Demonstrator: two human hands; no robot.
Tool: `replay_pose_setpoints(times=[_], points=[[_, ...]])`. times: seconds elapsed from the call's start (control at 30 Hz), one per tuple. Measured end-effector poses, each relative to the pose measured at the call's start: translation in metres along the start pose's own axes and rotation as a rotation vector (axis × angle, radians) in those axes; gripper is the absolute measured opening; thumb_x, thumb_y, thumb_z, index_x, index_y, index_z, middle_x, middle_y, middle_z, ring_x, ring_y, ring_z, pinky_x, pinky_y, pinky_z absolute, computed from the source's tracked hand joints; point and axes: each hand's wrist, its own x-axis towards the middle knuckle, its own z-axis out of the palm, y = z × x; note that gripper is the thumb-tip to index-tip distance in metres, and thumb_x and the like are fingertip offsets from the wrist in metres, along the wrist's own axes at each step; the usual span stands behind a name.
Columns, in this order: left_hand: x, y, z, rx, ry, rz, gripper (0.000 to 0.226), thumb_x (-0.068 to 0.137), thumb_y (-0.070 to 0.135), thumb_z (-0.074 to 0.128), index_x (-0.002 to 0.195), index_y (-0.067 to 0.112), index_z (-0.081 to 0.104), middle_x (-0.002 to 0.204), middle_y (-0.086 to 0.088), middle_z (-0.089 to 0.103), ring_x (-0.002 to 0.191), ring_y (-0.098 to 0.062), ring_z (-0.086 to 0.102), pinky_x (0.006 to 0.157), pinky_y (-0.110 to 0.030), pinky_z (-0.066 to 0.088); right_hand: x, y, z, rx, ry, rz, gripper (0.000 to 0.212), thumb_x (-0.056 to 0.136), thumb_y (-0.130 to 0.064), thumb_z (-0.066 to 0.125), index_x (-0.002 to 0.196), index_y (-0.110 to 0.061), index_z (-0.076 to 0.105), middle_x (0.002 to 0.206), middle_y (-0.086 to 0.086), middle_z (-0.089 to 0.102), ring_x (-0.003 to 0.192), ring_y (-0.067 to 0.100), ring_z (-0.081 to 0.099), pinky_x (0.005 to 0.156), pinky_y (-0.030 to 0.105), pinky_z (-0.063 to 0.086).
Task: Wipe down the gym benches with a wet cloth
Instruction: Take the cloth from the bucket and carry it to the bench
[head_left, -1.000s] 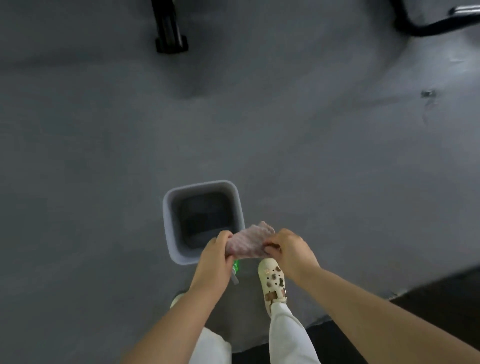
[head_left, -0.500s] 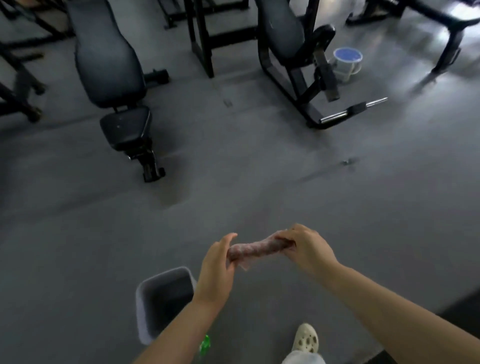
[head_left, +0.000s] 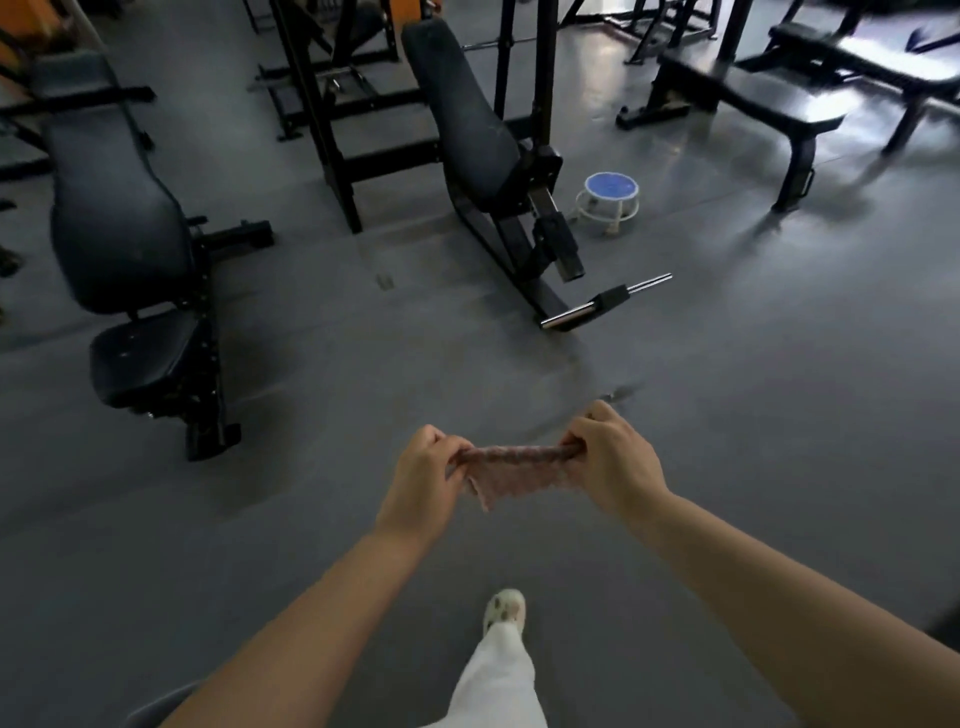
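No brand, label or writing legible anywhere; frame is soft and dim, esp. toward the back. Both hands are out in front at mid-frame w/ forearms bare. The left hand has fingers curled round the left end of the cloth, and the right hand grips the right end the same way, knuckles up. The cloth is pinkish, stretched between the two hands, top edge bunched into a roll, a loose flap hanging below. It is held in the air above the floor, well apart from any bench. Fingertips are tucked under the fabric, so hidden.

To the left stands an incline bench, black pad tilted back, seat pad below; its upper end is cut by the frame edge. At center a second padded seat sits on a black machine frame, w/ a chrome bar jutting out low. A flat bench is at upper right, blurred. A small white stool with blue top stands beside the machine. At bottom, one white trouser leg and a pale shoe. A grey curved edge at bottom left, poss. a bin, is mostly cut off.
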Motion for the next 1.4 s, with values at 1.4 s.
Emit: replay_pose_setpoints(times=[1.4], points=[[0.973, 0.169, 0.377, 0.061, 0.155, -0.156, 0.006, 0.082, 0.017, 0.070, 0.078, 0.015, 0.066, 0.068, 0.008, 0.064, 0.068, -0.017, 0.058, 0.068, -0.029, 0.037, 0.941, 0.488, -0.373, -0.101, -0.303, -0.344, 0.011, 0.078, -0.005, 0.058, 0.076, -0.016, 0.056, 0.082, -0.002, 0.055, 0.079, 0.021, 0.053, 0.065, 0.032, 0.044]])
